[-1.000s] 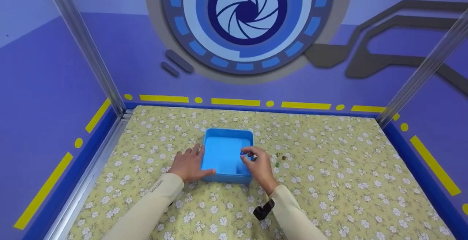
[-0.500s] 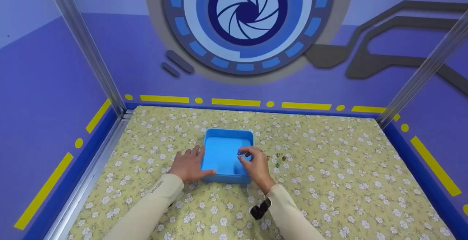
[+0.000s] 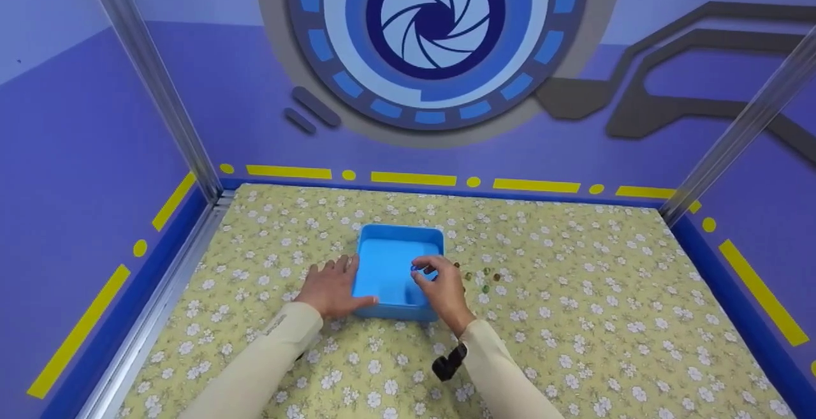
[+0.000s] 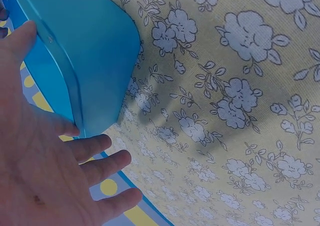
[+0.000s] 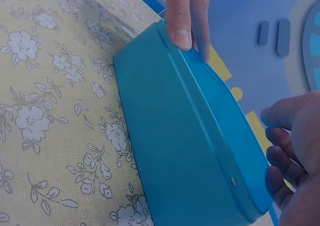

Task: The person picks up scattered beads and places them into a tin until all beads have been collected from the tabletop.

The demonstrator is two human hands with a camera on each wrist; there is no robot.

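A blue open-topped plastic box [image 3: 398, 312] sits on the flowered cloth. My left hand [image 3: 328, 288] rests at its left side, thumb over the near rim; in the left wrist view the fingers of that hand [image 4: 45, 171] are spread and straight. Over the right part of the box, my right hand [image 3: 446, 288] pinches a small blue marble [image 3: 414, 269] between thumb and fingertips. The right wrist view shows that hand [image 5: 300, 151] beside the rim of the box [image 5: 175, 141], its marble hidden there.
Several small green and brown marbles lie on the cloth right of the box, among them a green one [image 3: 486, 289] and a brown one [image 3: 497, 277]. A blue patterned wall [image 3: 408, 151] stands behind, and metal posts [image 3: 159, 94] rise at the corners.
My right hand has moved a little to the left over the box with the blue marble, uncovering more marbles on the cloth. My left hand stays at the box.
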